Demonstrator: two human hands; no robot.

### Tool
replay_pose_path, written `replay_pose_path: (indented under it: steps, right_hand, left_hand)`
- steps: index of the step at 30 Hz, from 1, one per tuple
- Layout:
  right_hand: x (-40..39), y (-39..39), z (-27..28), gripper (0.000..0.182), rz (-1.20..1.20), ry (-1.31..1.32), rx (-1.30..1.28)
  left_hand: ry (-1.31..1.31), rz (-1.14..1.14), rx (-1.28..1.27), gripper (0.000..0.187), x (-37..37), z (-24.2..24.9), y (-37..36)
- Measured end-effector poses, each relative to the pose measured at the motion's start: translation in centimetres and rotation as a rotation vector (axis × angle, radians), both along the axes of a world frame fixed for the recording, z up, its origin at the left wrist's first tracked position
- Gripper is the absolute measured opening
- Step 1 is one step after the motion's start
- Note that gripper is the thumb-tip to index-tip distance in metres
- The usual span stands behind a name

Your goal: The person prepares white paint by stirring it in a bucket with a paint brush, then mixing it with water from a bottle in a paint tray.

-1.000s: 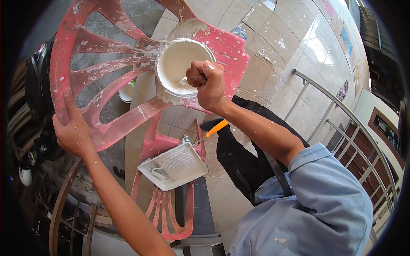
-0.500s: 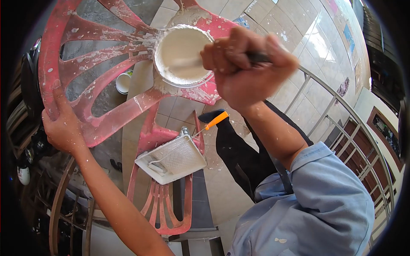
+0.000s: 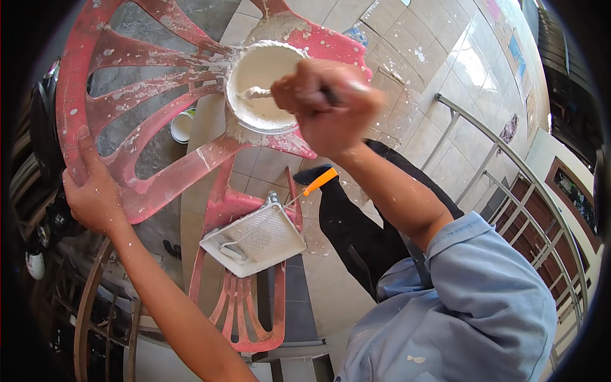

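My right hand (image 3: 328, 108) is closed around a stirring stick (image 3: 256, 93); its paint-coated end dips into the cream paint (image 3: 267, 73), and my fist hides the rest. The paint fills much of a round bucket (image 3: 230, 95) with a smeared rim, standing on the seat of a paint-spattered red plastic chair (image 3: 149, 184). My left hand (image 3: 95, 188) grips the outer edge of that chair's backrest, thumb on top.
Below the bucket, a white paint tray (image 3: 273, 245) rests on a second red chair (image 3: 273, 331). A paint roller with an orange handle (image 3: 320, 181) lies across it. A small white tub (image 3: 182, 127) is on the floor. A metal railing (image 3: 509, 143) stands at right.
My right hand has moved left and slightly down with the stirring stick, whose coated end now shows near the bucket's left side. My left hand keeps its grip on the chair.
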State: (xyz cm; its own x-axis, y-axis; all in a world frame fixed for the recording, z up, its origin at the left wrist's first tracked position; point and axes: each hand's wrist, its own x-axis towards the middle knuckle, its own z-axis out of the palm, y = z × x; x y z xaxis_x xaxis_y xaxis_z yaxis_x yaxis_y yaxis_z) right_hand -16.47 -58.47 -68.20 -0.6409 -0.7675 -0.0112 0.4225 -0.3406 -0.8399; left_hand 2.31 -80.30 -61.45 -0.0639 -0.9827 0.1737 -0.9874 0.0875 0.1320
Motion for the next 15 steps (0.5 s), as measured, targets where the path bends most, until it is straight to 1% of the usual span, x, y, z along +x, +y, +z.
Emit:
replay_pose_path:
  steps: [1,4,5,6,7,9,11,13,14,15]
  right_hand:
    - [0.6,-0.4,-1.5,0.045,0.002,0.016,0.106]
    - [0.2,-0.7,-2.0,0.042,-0.025,-0.001,0.025]
    - [-0.1,-0.4,-0.2,0.043,-0.135,0.011,-0.024]
    - [-1.3,0.3,2.2,0.045,-0.078,-0.059,-0.178]
    - [-2.0,1.0,3.4,0.045,-0.026,-0.035,-0.257]
    - [-2.3,1.2,3.3,0.045,-0.014,-0.009,-0.327]
    - [-0.2,-0.2,-0.7,0.048,-0.105,0.12,0.03]
    - [0.8,-1.5,-3.5,0.044,-0.065,0.218,0.17]
    - [0.5,-1.4,-2.6,0.042,-0.012,0.185,0.158]
    - [-0.1,-1.1,-1.4,0.042,-0.035,0.168,0.07]
  left_hand:
    - [-0.009,0.007,0.003,0.087,0.1,0.0,0.0]
    - [-0.007,0.011,-0.015,0.089,0.4,-0.4,-0.6]
    - [0.0,0.001,-0.026,0.089,0.5,-0.5,-0.7]
    - [0.003,-0.019,-0.026,0.089,0.7,-0.7,-0.5]
    - [0.002,-0.016,-0.015,0.089,0.8,-0.7,-0.4]
    - [0.009,-0.014,-0.008,0.088,0.5,-0.4,-0.3]
    - [0.002,-0.011,-0.015,0.087,0.6,-0.3,-0.3]
    - [-0.003,-0.029,-0.038,0.086,0.5,-0.6,-0.6]
    - [-0.009,-0.04,-0.062,0.087,0.8,-0.8,-1.0]
    - [-0.025,-0.044,-0.08,0.087,1.3,-1.1,-1.0]
